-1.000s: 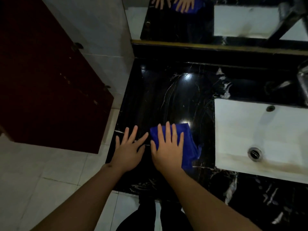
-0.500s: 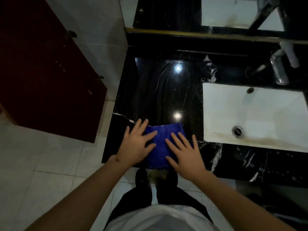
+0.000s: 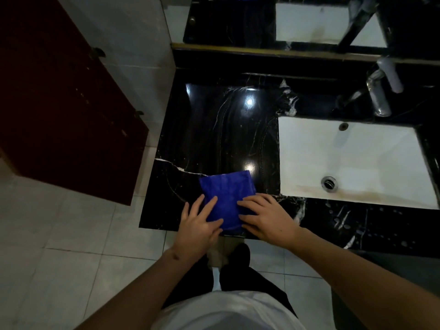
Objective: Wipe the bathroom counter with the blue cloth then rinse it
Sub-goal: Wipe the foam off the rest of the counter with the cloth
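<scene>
No writing to read anywhere here: nothing printed on the cloth (image 3: 227, 201), the counter (image 3: 214, 129), the sink (image 3: 352, 158) or the tap (image 3: 378, 96).

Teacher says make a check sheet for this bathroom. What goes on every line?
Surface: black marble counter, glossy, white veins.
Job's things: folded blue cloth lying flat near the front edge, left of the white sink.
Clutter: nothing seen.
Grippers: left hand and right hand press flat on the cloth.
Cables: nothing seen.
Surroundings: chrome faucet, mirror, dark red door, tiled floor.
</scene>
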A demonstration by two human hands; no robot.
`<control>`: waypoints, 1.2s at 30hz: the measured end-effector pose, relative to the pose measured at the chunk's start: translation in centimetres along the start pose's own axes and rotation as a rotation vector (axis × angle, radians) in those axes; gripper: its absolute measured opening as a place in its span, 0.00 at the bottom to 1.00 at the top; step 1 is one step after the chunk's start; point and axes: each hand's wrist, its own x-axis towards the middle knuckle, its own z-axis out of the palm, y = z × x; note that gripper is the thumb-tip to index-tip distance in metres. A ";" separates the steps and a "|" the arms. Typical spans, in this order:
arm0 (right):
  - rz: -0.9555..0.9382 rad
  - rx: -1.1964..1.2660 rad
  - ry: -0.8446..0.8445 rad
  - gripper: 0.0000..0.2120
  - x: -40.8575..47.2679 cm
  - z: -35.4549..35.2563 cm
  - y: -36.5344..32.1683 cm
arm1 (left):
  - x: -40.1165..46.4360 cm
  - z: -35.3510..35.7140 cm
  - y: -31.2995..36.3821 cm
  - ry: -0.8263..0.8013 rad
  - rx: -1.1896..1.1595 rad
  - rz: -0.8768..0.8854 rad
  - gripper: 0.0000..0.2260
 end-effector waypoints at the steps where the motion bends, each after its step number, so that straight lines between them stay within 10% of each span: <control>1: -0.002 0.006 0.012 0.15 -0.1 -0.1 0.0 | -0.1 0.2 0.1 0.022 0.001 0.002 0.11; 15: -0.073 -0.052 -0.014 0.07 -0.1 -0.4 0.3 | -1.9 1.8 -0.8 0.216 0.043 0.044 0.04; 36: 0.417 0.607 0.083 0.06 5.5 -13.4 3.7 | 4.7 -11.7 0.5 0.471 -0.427 -0.255 0.05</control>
